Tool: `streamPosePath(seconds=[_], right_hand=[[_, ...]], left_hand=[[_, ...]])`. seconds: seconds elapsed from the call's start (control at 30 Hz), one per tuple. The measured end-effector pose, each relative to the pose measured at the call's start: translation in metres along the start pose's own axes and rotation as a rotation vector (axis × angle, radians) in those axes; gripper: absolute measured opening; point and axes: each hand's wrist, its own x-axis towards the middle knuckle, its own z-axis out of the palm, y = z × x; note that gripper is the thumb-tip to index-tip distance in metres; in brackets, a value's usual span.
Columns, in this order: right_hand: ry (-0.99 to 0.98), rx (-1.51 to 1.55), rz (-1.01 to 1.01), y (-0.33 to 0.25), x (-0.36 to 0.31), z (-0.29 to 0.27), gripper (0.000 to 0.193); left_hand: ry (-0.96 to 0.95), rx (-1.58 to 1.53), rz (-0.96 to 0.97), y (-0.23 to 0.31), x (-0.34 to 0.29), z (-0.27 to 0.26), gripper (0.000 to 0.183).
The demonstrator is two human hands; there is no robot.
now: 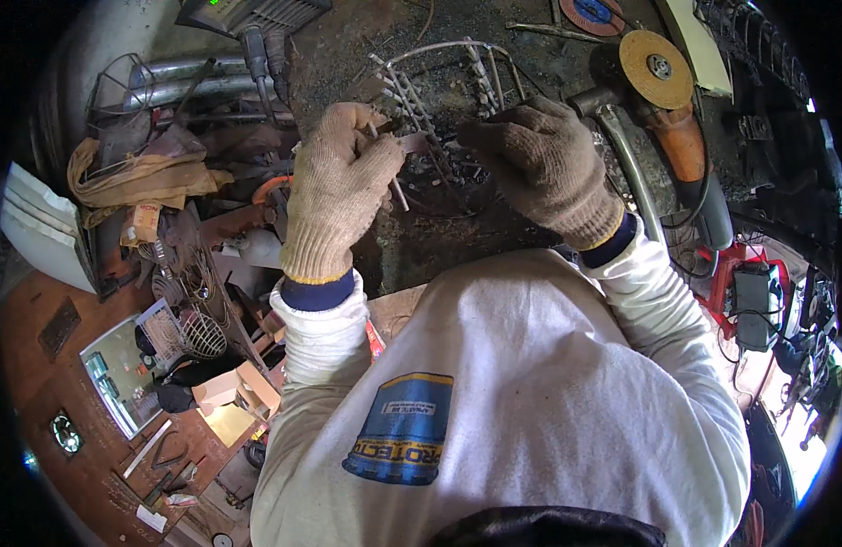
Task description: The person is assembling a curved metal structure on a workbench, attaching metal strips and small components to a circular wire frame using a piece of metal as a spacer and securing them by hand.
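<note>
- We note the largest thing in view, the white long-sleeved shirt of the person, which fills the lower middle; on it sits a blue and yellow bucket-shaped print, seen upside down.
- The dark, soot-covered workbench lies beyond the shirt and carries all the work.
- At the right stands an angle grinder with an orange body and a yellow disc turned upward; a curved metal pipe lies just beside it.
- A wire frame of thin pale rods rests on the bench at top centre, its rods running mostly away from us and slightly leftward.
- The left hand, in a beige knitted glove, is closed around a thin metal rod; the rod's long axis runs up and down, tilted a little left at its top, and its lower end sticks out below the fingers.
- The right hand, gloved alike, is curled with its fingertips at the frame's rods; we cannot tell whether it grips one.
- At the left, a small tan cardboard box lies beneath a heap of tan cloth; an open cardboard box sits on the floor lower down.
</note>
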Motion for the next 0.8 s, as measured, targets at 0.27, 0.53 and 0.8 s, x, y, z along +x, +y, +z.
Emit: streamPosePath(seconds=[0.27,0.53,0.8], right_hand=[[-0.069,0.027,0.031,-0.004,0.002,-0.002,0.028],[-0.026,0.034,0.010,-0.003,0.003,0.006,0.031],[-0.120,-0.057,-0.009,-0.001,0.006,0.016,0.040]], left_hand=[[0.022,0.092,0.041,0.011,-0.002,0.003,0.024],[0.065,0.179,0.107,0.000,0.004,0.006,0.026],[0.018,0.124,0.028,0.009,0.003,0.006,0.023]])
